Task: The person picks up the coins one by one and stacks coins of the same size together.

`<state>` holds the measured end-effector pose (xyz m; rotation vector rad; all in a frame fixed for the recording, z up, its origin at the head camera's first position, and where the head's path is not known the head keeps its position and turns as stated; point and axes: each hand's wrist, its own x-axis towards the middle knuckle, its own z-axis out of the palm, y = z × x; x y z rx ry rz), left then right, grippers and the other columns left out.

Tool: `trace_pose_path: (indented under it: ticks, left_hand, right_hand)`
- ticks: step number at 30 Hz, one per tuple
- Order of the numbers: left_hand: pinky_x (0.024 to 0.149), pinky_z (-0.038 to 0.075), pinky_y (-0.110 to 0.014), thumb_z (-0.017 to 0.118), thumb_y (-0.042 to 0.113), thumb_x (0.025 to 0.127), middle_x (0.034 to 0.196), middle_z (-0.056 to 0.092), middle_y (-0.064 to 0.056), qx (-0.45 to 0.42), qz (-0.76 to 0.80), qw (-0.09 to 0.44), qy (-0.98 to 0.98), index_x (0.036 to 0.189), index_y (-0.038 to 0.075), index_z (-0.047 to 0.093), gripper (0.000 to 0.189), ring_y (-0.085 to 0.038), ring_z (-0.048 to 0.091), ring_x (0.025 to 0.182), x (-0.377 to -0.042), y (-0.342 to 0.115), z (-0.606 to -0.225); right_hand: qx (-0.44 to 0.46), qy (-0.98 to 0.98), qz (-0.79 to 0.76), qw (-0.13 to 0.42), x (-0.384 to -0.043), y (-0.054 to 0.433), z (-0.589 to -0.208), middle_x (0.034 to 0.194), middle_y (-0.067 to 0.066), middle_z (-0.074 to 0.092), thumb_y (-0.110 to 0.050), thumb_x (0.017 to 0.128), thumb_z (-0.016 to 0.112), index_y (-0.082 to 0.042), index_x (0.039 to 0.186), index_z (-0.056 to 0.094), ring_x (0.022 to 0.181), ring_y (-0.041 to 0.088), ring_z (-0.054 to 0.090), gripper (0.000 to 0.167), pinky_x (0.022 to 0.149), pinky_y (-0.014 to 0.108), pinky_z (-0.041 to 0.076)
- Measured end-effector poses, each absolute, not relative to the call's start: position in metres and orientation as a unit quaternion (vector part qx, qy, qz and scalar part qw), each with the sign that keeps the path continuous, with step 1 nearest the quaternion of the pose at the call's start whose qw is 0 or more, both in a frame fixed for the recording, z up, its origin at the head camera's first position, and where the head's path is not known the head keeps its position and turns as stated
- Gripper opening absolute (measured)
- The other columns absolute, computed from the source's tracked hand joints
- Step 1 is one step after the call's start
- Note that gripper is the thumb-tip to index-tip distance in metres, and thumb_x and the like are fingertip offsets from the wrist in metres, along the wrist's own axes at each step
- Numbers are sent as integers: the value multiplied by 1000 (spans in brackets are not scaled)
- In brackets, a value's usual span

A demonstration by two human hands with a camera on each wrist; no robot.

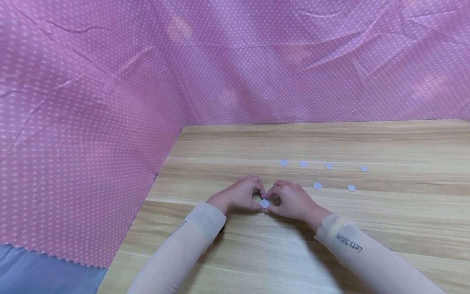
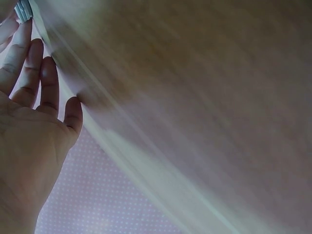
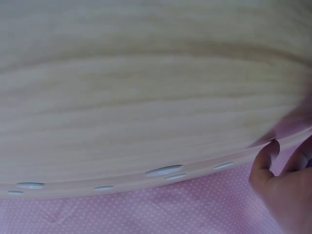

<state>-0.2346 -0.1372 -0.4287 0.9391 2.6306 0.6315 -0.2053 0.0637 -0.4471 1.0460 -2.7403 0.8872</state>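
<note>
Together, left hand (image 1: 240, 195) and right hand (image 1: 295, 201) pinch white disc stack (image 1: 264, 203), forearms (image 1: 183, 245) angled inward.

Dotted pink cloth (image 1: 279, 81) (creased), wooden table (image 1: 220, 143)

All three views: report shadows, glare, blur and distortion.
Head: pale glare on the light-brown wooden tabletop, dark shadow beside the beige printed fabric right sleeve; left wrist: dim, wood grain blurred; right wrist: grain bows, white round discs appear as thin slivers.
</note>
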Motion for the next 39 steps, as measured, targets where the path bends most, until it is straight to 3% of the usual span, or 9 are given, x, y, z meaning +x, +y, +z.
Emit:
trace_pose_path:
  ticks: [13, 20, 26, 39]
  left_hand:
    - [96, 31, -34, 84, 30, 71, 95, 53, 14, 308, 215, 145, 915, 83, 27, 67, 21, -10, 44, 101, -234, -138, -427]
    - [95, 32, -34, 85, 29, 71, 95, 53, 14, 308, 215, 144, 916, 84, 26, 67, 22, -10, 44, 100, -232, -138, -426]
    - [96, 31, -34, 84, 28, 71, 95, 53, 14, 310, 216, 146, 914, 84, 26, 67, 21, -11, 44, 99, -232, -136, -426]
    - [98, 30, -35, 84, 31, 72, 96, 53, 15, 310, 208, 142, 917, 83, 27, 66, 21, -10, 44, 100, -233, -134, -426]
  right_hand:
    - [299, -920, 255, 13, -208, 72, -445, 96, -4, 63, -41, 70, 82, -13, 102, 72, 73, 10, 49, 44, 74, 40, 44]
    - [272, -938, 217, 6, -209, 76, -442, 105, 2, 63, -47, 68, 81, -15, 107, 70, 93, 23, 58, 52, 83, 51, 40]
    - [257, -945, 202, 2, -211, 80, -439, 111, 7, 61, -50, 70, 79, -14, 113, 68, 104, 31, 55, 57, 88, 56, 37]
    - [228, -964, 136, 31, -215, 87, -436, 120, 13, 56, -68, 69, 69, -13, 125, 62, 110, 34, 47, 78, 90, 58, 31]
